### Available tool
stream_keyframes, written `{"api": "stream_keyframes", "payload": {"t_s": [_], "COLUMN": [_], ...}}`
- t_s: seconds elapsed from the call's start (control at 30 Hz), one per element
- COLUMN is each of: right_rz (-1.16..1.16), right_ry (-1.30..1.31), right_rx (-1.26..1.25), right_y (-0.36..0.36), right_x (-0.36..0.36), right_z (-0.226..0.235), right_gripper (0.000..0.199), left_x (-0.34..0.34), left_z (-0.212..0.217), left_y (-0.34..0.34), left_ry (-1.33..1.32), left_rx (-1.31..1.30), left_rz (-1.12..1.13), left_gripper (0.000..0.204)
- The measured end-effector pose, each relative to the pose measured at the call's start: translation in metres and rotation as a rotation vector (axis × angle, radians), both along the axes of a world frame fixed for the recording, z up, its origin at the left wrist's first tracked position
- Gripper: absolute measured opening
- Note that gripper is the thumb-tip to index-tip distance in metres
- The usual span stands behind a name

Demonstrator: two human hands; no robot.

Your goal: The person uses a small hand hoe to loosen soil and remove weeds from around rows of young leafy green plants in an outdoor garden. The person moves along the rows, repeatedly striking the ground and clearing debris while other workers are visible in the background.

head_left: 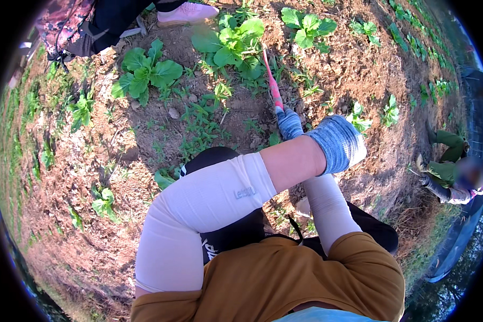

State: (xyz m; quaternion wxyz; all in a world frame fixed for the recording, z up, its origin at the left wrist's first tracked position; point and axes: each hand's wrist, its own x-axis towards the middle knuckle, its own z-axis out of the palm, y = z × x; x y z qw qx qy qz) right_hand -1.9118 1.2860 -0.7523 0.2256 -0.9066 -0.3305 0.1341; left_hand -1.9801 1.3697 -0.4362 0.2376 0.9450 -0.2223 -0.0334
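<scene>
Now | right hand (290, 123): gripping pink tool (273, 88) | left hand (338, 142): apparently curled

Two gloved hands (336, 144) (290, 123), one pink-handled tool (273, 87), apparently two co-workers (124, 21) (446, 170)

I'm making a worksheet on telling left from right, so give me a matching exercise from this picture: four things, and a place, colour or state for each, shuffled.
Things:
1. Right hand
2. Shoe
3. Left hand
4. Shirt

Descriptions:
A. Mustard brown, at the bottom of the picture
B. On the arm that crosses over the other
C. Gripping the pink-red tool
D. Pale pink, near the top edge

Pairs: 1-C, 2-D, 3-B, 4-A
</scene>
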Motion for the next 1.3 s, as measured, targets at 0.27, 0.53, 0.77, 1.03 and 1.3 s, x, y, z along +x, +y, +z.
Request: {"api": "stream_keyframes", "payload": {"t_s": [0.27,0.53,0.77,1.03,1.3], "right_rz": [-0.157,-0.251,-0.252,-0.157,-0.023], "right_ry": [0.389,0.241,0.247,0.265,0.988], "right_rx": [-0.217,-0.333,-0.093,-0.238,0.122], "right_y": [0.002,-0.069,0.032,0.026,-0.087], "right_x": [-0.036,-0.059,0.006,-0.035,-0.109], "right_z": [0.059,0.067,0.043,0.007,0.076], "right_gripper": [0.036,0.037,0.038,0.043,0.049], "left_x": [-0.017,-0.014,-0.007,-0.008,-0.017], "left_z": [-0.003,-0.004,-0.010,-0.006,-0.014], "left_y": [0.011,0.016,-0.004,-0.010,-0.009], "left_ry": [0.137,0.107,0.055,0.018,0.017], "left_rx": [0.119,0.016,-0.020,0.024,-0.029], "left_rz": [0.089,-0.003,-0.026,-0.023,-0.022], "left_gripper": [0.016,0.020,0.015,0.012,0.020]}}
